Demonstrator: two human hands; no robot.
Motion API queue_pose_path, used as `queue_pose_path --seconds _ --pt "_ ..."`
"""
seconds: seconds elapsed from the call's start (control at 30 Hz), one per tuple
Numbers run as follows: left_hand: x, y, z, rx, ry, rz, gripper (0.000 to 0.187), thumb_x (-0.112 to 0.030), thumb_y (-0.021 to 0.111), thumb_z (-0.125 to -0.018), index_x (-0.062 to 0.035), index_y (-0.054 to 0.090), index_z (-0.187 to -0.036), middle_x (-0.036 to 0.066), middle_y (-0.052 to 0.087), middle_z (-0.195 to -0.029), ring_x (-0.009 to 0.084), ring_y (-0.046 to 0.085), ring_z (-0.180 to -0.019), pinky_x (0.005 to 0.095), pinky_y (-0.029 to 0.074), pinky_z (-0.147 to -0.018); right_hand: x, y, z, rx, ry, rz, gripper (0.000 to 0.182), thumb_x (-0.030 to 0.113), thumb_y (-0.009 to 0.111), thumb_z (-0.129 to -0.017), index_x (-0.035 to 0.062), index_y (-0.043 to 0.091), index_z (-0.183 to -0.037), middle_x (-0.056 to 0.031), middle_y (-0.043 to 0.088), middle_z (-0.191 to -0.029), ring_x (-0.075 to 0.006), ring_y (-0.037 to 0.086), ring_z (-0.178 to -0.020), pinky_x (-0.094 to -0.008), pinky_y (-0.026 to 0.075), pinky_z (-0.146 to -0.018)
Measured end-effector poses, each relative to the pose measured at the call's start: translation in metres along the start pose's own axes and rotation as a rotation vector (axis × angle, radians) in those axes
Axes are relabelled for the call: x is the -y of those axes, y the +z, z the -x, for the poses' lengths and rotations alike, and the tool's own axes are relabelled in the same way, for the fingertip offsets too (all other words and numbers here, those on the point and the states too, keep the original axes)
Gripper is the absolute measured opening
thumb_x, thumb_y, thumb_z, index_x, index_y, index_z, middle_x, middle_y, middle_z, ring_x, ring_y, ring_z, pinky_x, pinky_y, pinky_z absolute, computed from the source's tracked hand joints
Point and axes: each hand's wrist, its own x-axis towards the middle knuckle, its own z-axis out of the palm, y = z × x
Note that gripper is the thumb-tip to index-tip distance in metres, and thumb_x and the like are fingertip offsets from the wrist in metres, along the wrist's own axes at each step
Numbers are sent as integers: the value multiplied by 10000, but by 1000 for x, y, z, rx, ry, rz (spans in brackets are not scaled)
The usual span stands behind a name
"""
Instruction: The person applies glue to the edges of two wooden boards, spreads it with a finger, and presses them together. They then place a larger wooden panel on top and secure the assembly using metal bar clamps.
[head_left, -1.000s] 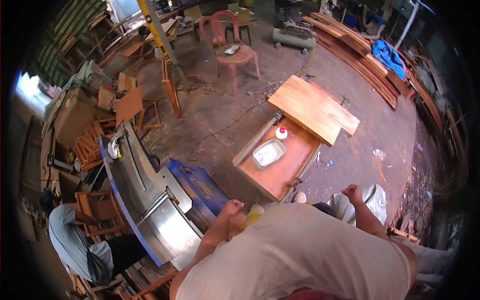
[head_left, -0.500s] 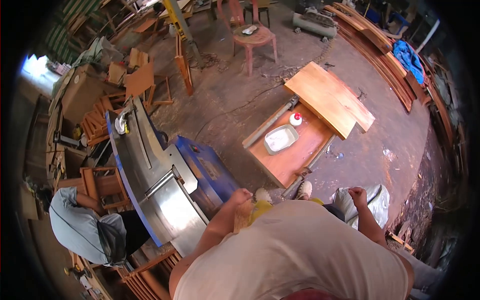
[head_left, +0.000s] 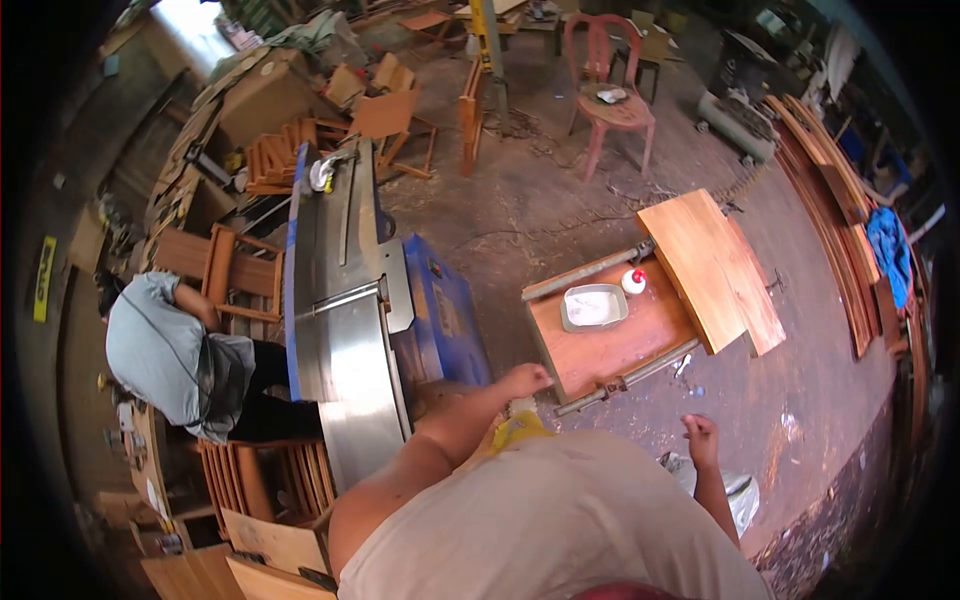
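My left hand point(head_left: 527, 380) is held out loosely closed, with nothing visible in it, near the front corner of a low wooden panel point(head_left: 640, 345). My right hand point(head_left: 702, 440) hangs to the right of that panel, fingers bent but slightly apart, and it holds nothing. Metal bar clamps point(head_left: 625, 380) run along the panel's edges. On the panel are a rectangular tub point(head_left: 578, 316) with white residue and a white bottle point(head_left: 633, 284) with a red cap. A curved-edged wooden board point(head_left: 705, 265) lies across the panel's far end.
A blue machine with a long metal table point(head_left: 355, 360) stands at my left. Another person point(head_left: 170, 345) bends beside it near wooden chair frames. A reddish plastic chair point(head_left: 607, 105) stands ahead; stacked planks point(head_left: 820, 235) lie at right. A silvery sheet point(head_left: 740, 497) lies by my right arm.
My view has swung left, so the scene sits further right. My left hand has reached forward toward the panel's corner. The fingers of my right hand have loosened.
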Motion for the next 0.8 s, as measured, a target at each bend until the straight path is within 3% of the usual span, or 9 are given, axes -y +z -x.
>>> queue_pose_path --seconds 0.07,0.13,0.17,0.2,0.23,0.27,0.33,0.47,0.8 --pt "-70 20 -17 14 201 -2 303 -332 623 -915 -40 682 -972 132 694 -851 229 658 -759 367 516 -711 29 12 -12 274 -50 21 284 267 614 -936 17 710 -1030 -39 655 -840 -98 604 -760 -264 526 -638" --pt "-149 41 -25 171 253 155 304 -317 559 -973 -34 667 -1002 124 679 -856 188 640 -786 352 509 -733 75 18 -15 629 -114 154 413 341 634 -916 5 650 -1156 -119 688 -888 -184 660 -802 -338 538 -706" --pt "-180 51 -26 292 219 285 313 -319 534 -985 -34 661 -1006 128 670 -846 187 634 -785 354 508 -739 92 20 -14 654 -137 154 413 341 634 -916 5 650 -1156 -119 688 -888 -184 660 -802 -338 538 -706" --pt "-208 58 -22 259 208 282 313 -319 534 -985 -34 661 -1006 128 670 -846 187 634 -785 354 508 -739 107 21 -12 747 -315 401 457 382 651 -895 24 632 -1179 -159 687 -911 -254 667 -832 -381 531 -744" --pt "-234 64 -17 344 330 173 351 -357 523 -986 -34 657 -1006 146 668 -851 221 640 -788 374 505 -738 113 18 -14 826 -499 650 504 422 667 -874 43 615 -1201 -199 686 -934 -324 674 -863 -423 523 -781" --pt "-250 70 -12 429 449 65 389 -395 511 -986 -33 654 -1005 164 666 -856 255 645 -792 393 503 -736 112 13 -21 850 -524 655 504 422 667 -874 43 615 -1201 -199 686 -934 -324 674 -863 -423 523 -781" --pt "-261 79 -4 335 452 -59 432 -438 511 -976 -31 655 -982 185 663 -857 298 643 -797 419 498 -733 108 1 -36 973 -594 893 508 466 706 -822 101 631 -1167 -226 673 -984 -422 636 -916 -484 505 -807" --pt "-273 87 22 188 381 -252 558 -563 516 -930 -26 663 -895 227 656 -844 398 626 -794 480 482 -710 118 -9 -33 1068 -754 904 413 413 748 -786 134 649 -1075 -192 681 -955 -401 639 -894 -486 508 -776" --pt "-313 46 84 -7 87 -222 618 -599 518 -912 -13 662 -779 213 644 -753 391 629 -741 478 480 -677 197 -9 -27 997 -1139 896 343 329 775 -751 113 635 -977 -140 677 -907 -369 638 -825 -490 486 -678"
